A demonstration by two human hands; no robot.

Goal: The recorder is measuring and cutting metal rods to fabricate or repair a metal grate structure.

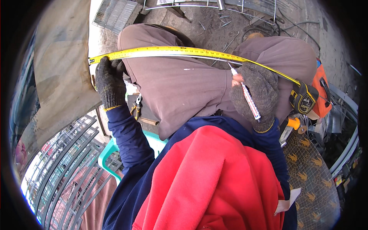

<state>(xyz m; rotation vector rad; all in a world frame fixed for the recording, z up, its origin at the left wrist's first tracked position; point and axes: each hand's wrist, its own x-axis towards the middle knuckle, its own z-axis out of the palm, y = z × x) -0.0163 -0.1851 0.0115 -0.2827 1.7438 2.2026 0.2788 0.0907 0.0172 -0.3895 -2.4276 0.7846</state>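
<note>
A yellow tape measure blade [172,51] stretches from left to right above my thighs. My left hand [110,82], in a dark knitted glove, pinches the blade near its hooked end. Just below the blade runs a thin, pale metal strip [153,56], partly covered by it. My right hand [256,94], also gloved but with a bare fingertip showing, grips a white marker [250,100]. The marker's tip points up at the blade's lower edge. Past that hand, the black and yellow tape case [304,99] hangs at the blade's right end.
Beside my right leg is an orange case [321,92]. Pliers [136,106] with yellow-black handles lie left of my lap. A turquoise plastic chair [109,153] and stacked metal grilles [69,172] are at lower left. Metal offcuts [225,21] lie on the floor ahead.
</note>
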